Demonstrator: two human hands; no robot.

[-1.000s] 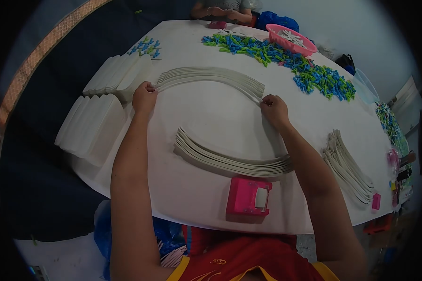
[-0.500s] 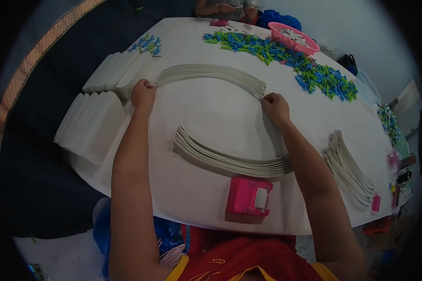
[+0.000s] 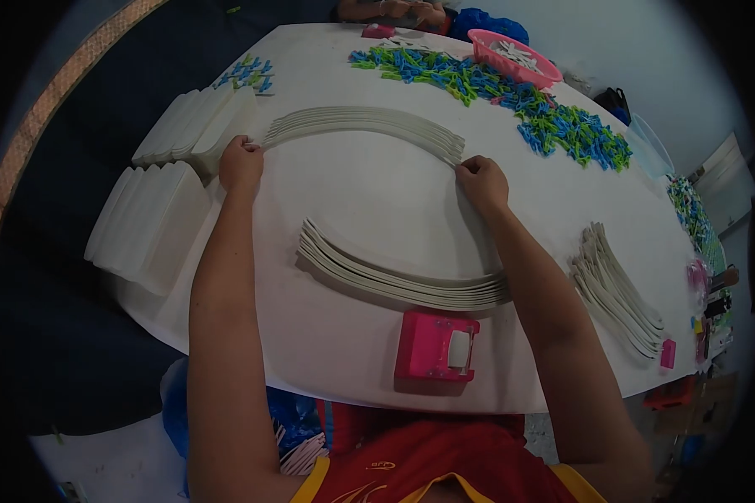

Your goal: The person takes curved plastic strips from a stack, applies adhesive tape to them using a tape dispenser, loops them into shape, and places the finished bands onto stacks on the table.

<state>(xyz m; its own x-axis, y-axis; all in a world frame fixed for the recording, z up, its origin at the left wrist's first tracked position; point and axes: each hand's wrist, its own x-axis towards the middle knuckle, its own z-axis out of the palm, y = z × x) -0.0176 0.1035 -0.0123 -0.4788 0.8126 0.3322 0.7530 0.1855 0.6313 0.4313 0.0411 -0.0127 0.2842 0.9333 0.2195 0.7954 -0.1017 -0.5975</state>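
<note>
A set of long, thin, off-white curved strips [image 3: 365, 120] lies side by side on the white table, arching away from me. My left hand [image 3: 242, 166] is closed in a pinch at their left end. At the right end, the fingers of my right hand [image 3: 483, 184] are pinched on the tip of the nearest strip. Closer to me lies a second stack of curved strips [image 3: 403, 281], bowed toward me, its right end partly behind my right forearm. A pink tape dispenser [image 3: 432, 348] with a white roll stands just in front of that stack.
White translucent bins [image 3: 164, 222] stand at the left edge. Blue and green clips [image 3: 478, 84] spread across the back, beside a pink basket [image 3: 537, 74]. More strips [image 3: 617, 293] lie at right, near a small pink block [image 3: 668, 354]. Another person's hands [image 3: 411, 12] show at the far edge.
The whole view has shifted slightly, so everything sits a little further up and left. Both my hands stay at the ends of the far strips. The other person's hands have moved.
</note>
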